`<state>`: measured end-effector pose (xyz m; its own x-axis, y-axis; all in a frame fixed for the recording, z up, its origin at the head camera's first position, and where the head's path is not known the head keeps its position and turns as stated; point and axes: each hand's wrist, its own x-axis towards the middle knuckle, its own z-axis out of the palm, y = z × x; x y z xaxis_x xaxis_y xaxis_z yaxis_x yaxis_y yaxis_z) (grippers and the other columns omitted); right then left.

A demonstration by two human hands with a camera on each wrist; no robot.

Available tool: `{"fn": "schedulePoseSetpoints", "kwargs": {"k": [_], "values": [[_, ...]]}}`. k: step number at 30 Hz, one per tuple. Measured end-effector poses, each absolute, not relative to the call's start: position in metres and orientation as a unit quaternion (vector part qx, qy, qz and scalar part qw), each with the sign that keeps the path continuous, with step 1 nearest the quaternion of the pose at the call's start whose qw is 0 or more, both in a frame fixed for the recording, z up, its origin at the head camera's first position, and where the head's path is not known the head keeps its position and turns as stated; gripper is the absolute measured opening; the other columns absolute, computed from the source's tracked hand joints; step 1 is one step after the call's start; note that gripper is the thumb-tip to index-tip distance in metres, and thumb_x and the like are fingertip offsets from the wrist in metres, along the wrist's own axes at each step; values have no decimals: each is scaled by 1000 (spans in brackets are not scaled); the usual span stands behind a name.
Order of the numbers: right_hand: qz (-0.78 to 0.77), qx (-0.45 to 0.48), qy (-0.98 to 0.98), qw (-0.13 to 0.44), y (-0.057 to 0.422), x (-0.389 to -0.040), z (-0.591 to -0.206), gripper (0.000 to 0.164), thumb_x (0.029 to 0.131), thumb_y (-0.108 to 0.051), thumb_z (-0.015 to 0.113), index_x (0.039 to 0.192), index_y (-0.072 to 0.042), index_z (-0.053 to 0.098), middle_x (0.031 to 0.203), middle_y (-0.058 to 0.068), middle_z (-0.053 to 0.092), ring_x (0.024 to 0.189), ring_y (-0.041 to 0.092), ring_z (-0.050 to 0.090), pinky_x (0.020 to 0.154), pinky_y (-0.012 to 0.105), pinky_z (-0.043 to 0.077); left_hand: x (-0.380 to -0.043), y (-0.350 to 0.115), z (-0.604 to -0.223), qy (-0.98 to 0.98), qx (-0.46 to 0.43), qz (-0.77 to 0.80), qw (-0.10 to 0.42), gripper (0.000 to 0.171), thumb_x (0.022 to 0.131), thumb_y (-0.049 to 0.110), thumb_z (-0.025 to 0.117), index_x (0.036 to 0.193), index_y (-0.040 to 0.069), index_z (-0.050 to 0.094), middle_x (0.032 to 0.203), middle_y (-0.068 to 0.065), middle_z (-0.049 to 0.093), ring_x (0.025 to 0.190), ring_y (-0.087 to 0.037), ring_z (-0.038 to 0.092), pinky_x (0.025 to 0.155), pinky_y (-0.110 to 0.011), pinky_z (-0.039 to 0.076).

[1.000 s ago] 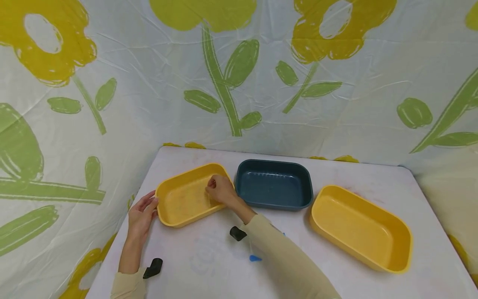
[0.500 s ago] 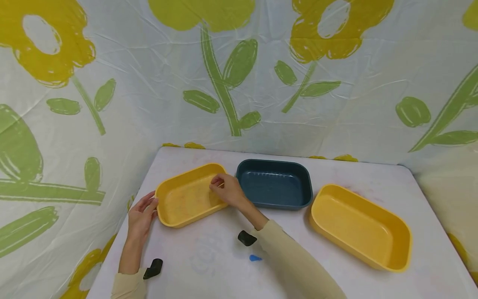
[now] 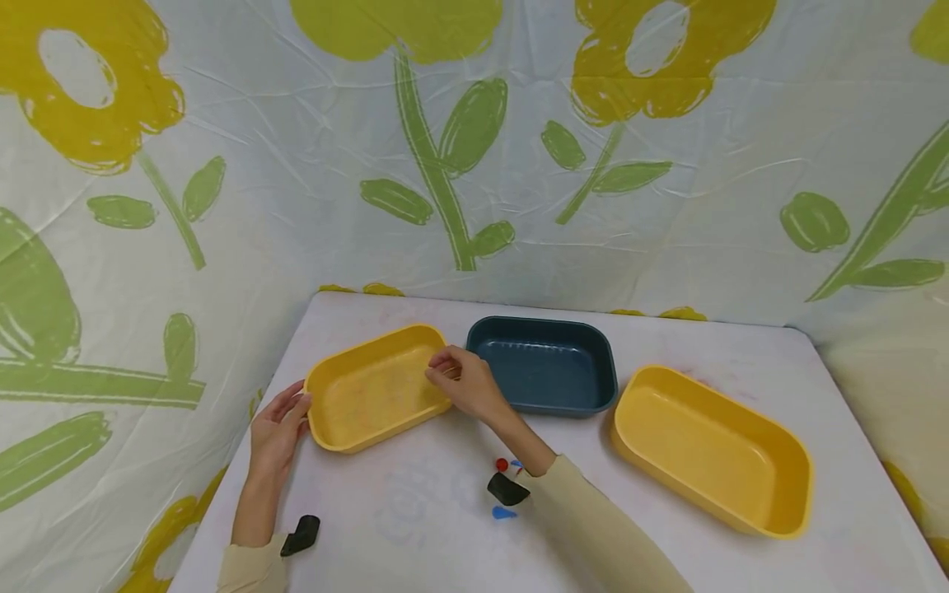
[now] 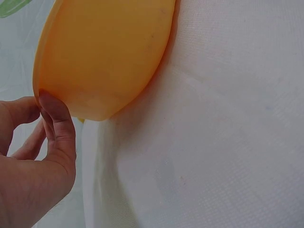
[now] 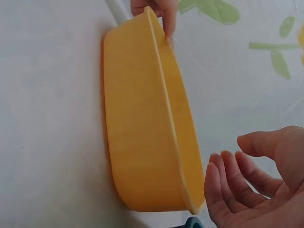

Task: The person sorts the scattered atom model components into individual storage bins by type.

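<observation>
A yellow rectangular tub (image 3: pixel 378 387) stands at the left of the white table, slightly turned. At its left end my left hand (image 3: pixel 276 432) pinches the rim; in the left wrist view the thumb lies on one side of the tub (image 4: pixel 109 52) and fingers lie behind it. My right hand (image 3: pixel 469 385) is over the tub's right end, overlapping the rim in the head view. Seen from the right wrist, that hand (image 5: pixel 259 183) has thumb and fingers loosely bent and apart, holding nothing, just beside the tub's rim (image 5: pixel 164 90).
A dark blue tub (image 3: pixel 541 366) stands right of the yellow one, behind my right hand. Farther right is a second yellow tub (image 3: pixel 712 453). A small red round piece (image 3: pixel 502 464) and a blue drop-shaped piece (image 3: pixel 503 512) lie on the table near my right sleeve (image 3: pixel 593 519).
My right hand has moved right, from inside the left yellow tub to its right end, with its fingers loosened. The red piece has come into view beside the sleeve. My left hand stays at the rim.
</observation>
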<state>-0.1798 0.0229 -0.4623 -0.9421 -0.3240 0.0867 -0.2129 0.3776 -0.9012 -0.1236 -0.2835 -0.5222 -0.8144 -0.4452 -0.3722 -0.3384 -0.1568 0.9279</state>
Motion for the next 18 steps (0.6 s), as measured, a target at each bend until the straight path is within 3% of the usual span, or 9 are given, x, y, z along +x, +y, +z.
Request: {"fn": "schedulePoseSetpoints", "kwargs": {"k": [18], "values": [[-562, -150, 813, 10, 56, -151, -462, 13, 88, -16, 69, 97, -8, 66, 88, 2, 65, 79, 16, 60, 73, 27, 53, -124, -284, -523, -650, 305, -695, 36, 47, 87, 30, 69, 131, 19, 57, 112, 0, 55, 82, -11, 59, 69, -16, 52]]}}
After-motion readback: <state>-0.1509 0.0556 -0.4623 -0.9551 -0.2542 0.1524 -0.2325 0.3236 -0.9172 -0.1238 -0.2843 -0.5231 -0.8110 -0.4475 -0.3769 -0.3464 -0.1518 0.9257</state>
